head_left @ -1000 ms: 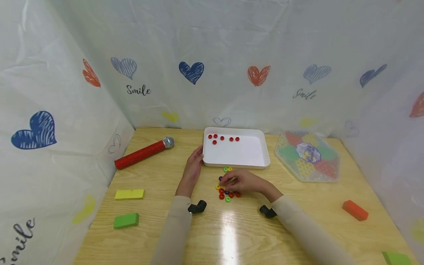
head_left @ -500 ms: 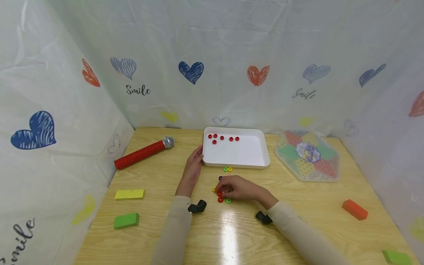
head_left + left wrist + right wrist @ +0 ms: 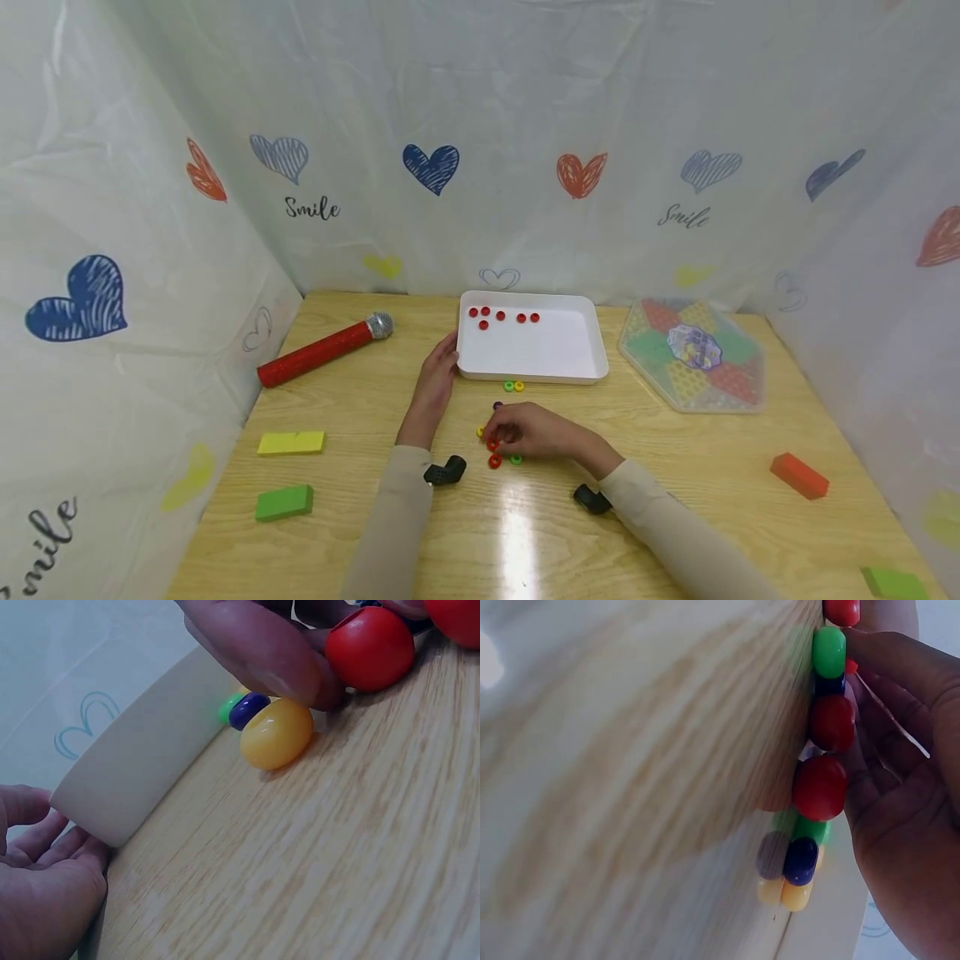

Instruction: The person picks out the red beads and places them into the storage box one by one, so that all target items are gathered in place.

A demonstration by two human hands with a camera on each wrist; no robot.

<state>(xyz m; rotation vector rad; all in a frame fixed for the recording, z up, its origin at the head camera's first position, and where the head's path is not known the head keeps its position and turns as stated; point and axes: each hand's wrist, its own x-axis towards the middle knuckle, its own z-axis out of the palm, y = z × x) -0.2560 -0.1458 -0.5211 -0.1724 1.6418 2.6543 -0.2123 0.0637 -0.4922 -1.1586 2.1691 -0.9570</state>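
Note:
Beside the left wall of the white tray (image 3: 528,354), my left hand (image 3: 435,383) rests with relaxed fingers touching it at the front corner. Several red beads (image 3: 500,316) lie inside the tray. My right hand (image 3: 536,429) is low over the table in front of the tray, thumb and index finger curled at a red bead (image 3: 371,649), which they pinch. Around it lie a yellow bead (image 3: 277,735), a purple bead (image 3: 497,406), a green bead (image 3: 516,459) and another red bead (image 3: 495,461). The right hand hides more beads from above; the right wrist view shows red beads (image 3: 821,787) under it.
A green bead (image 3: 509,386) and a yellow bead (image 3: 519,386) lie against the tray's front. Left are a red microphone (image 3: 322,350), a yellow block (image 3: 292,442) and a green block (image 3: 284,502). Right are a clear hexagonal case (image 3: 693,358) and a red block (image 3: 799,475).
My right hand has moved left and toward me over the beads. A yellow bead and red beads by its fingertips have shifted slightly left. The left hand stays at the tray.

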